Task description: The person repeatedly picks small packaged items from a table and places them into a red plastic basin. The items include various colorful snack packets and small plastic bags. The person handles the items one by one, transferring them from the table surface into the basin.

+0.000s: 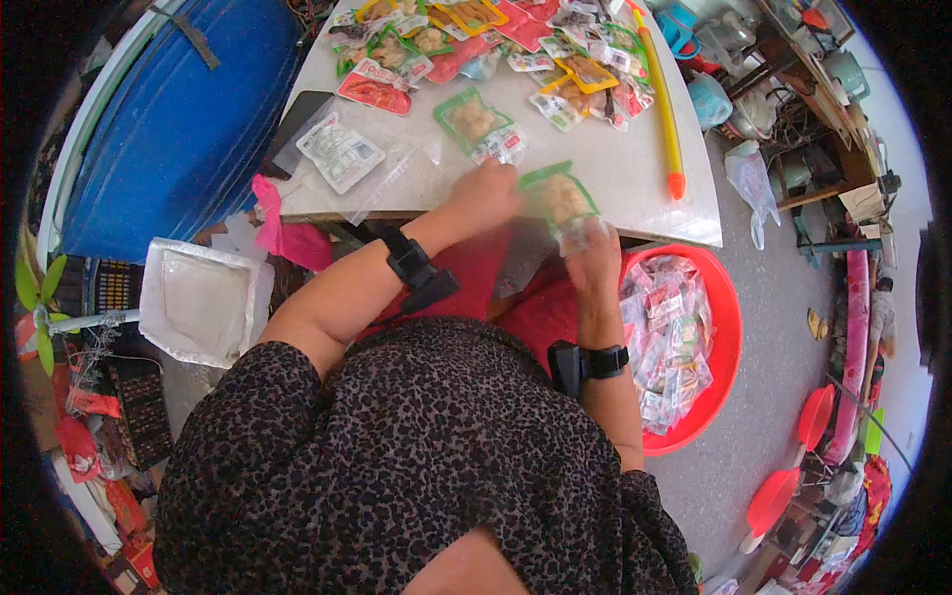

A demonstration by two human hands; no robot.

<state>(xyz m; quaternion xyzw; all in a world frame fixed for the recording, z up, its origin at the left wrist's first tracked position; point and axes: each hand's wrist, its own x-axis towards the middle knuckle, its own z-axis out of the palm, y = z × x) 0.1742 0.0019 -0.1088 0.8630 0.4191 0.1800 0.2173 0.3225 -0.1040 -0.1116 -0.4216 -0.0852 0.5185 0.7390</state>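
Note:
My right hand (pixel 593 256) holds a clear-fronted food packet (pixel 567 199) with green edges and pale pieces inside, over the table's near edge. Just left of it, my left hand (pixel 485 192) is blurred with its fingers curled; whether it grips anything cannot be told. Right beyond that hand, a similar green-edged packet (pixel 472 119) lies on the white table (pixel 416 149). To the left are a white printed pouch (pixel 341 154), its back side up, and a clear zip bag (pixel 390 182). A faint see-through blur hangs below my hands, perhaps plastic film.
Many coloured food packets (pixel 446 41) are heaped at the table's far side. A yellow tube (pixel 660 97) with orange ends lies along the right edge. Beside my right arm stands a red tub (pixel 732 349) filled with bagged packets; a white foam box (pixel 204 305) is at left.

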